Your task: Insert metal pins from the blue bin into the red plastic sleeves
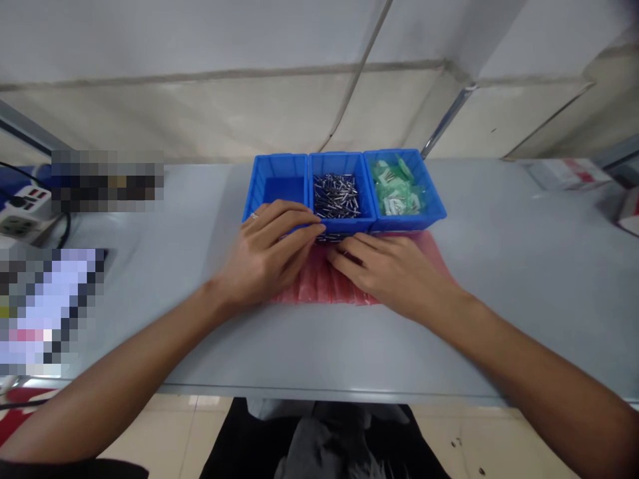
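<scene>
**Left hand [267, 259] and right hand [392, 276] meet in front of three blue plastic bins [282, 166]**

The bins stand side by side, touching. The middle one holds a heap of metal pins [337, 196], and the right one holds green plastic packets [397, 189]. A few loose pins [329, 237] show between the fingertips, just below the middle bin's front wall.

Both hands are relaxed and half-open, fingers gently curved, with no clear grip; whether they pinch a pin is impossible to tell. The left lies against the left bin's front edge, and the right rests on a pink plastic sheet [319, 286].

A grey table [499, 279] carries it all, with a power strip [24, 209] at far left and a white carton [566, 174] at far right. Pale wall panels [200, 113] rise behind.
</scene>
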Demonstrator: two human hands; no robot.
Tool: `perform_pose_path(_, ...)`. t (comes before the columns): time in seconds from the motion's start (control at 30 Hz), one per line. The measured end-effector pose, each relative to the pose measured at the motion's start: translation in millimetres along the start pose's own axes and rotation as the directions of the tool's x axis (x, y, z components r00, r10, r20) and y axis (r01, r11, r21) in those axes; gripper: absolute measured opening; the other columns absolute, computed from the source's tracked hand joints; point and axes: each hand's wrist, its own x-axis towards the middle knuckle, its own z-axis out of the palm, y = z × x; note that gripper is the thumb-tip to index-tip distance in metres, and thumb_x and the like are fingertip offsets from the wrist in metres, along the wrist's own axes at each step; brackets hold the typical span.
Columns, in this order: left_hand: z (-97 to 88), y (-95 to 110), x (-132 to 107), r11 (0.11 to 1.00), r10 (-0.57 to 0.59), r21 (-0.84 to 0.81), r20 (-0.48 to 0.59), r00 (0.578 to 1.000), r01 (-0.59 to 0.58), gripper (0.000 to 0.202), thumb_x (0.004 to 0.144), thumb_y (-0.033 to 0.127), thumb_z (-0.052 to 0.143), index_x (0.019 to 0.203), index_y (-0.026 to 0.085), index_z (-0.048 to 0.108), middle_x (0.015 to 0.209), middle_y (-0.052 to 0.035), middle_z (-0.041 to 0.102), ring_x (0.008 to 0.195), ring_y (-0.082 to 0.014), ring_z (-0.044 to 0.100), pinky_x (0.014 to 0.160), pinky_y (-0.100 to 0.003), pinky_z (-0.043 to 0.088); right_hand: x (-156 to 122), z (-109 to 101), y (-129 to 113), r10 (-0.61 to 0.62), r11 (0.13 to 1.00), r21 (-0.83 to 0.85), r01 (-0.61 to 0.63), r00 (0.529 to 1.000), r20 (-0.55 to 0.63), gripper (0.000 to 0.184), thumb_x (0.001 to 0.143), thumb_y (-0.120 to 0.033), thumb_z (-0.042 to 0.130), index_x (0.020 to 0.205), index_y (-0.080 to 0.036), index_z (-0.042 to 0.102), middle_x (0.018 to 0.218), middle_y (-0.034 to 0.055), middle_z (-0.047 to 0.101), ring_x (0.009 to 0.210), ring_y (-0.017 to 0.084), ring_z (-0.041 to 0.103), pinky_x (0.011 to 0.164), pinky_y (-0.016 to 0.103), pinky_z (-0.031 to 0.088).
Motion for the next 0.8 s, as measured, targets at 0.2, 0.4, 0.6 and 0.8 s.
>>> perform_pose_path(0.2,5.8,-4.2,-2.2,1.000,-0.027,-0.014,0.046,0.999,0.028,0.027,0.094,0.008,0.063,0.120,0.015,0.068,0.127,-0.0131,0.072,0.123,-0.0261,0.068,0.105,-0.046,0.059,1.4,-0.9,3.8,-0.041,0.999,0.035,0.042,0.999,-0.023,0.022,0.094,-0.002,0.060,0.110,-0.013,0.072,0.104,0.0083,0.074,0.090,0.023,0.068,0.063,0.034,0.047)
perform_pose_path(0.4,7.3,-3.2,-1.3,1.000,-0.025,0.005,0.050,0.998,0.025,0.026,0.094,0.008,0.062,0.118,0.014,0.069,0.128,-0.0145,0.072,0.116,-0.0254,0.070,0.101,-0.044,0.060,2.6,-5.5,3.1,-0.041,0.999,0.014,0.042,0.999,-0.032,0.026,0.098,-0.002,0.052,0.111,-0.011,0.071,0.099,0.0096,0.071,0.085,0.023,0.067,0.060,0.035,0.048)
perform_pose_path(0.6,1.0,6.0,3.6,0.995,-0.053,-0.080,0.008,0.999,0.054,0.025,0.096,0.016,0.065,0.121,0.016,0.067,0.119,-0.0109,0.075,0.111,-0.0236,0.071,0.097,-0.042,0.059,3.0,-15.3,1.1,0.332,0.787,0.611,-0.079,0.890,-0.313,0.018,0.100,-0.008,0.058,0.110,-0.017,0.071,0.107,0.0066,0.075,0.095,0.016,0.070,0.085,0.032,0.059)
perform_pose_path(0.8,-3.6,18.4,8.3,0.991,-0.029,-0.129,-0.052,0.998,0.023,0.014,0.097,0.026,0.070,0.109,0.020,0.067,0.100,-0.0052,0.078,0.094,-0.0201,0.073,0.081,-0.036,0.059,10.6,-18.5,-11.4,0.663,0.244,0.969,-0.047,0.737,-0.131,0.007,0.090,-0.017,0.077,0.092,-0.023,0.074,0.093,-0.0001,0.077,0.087,0.017,0.073,0.081,0.035,0.062)
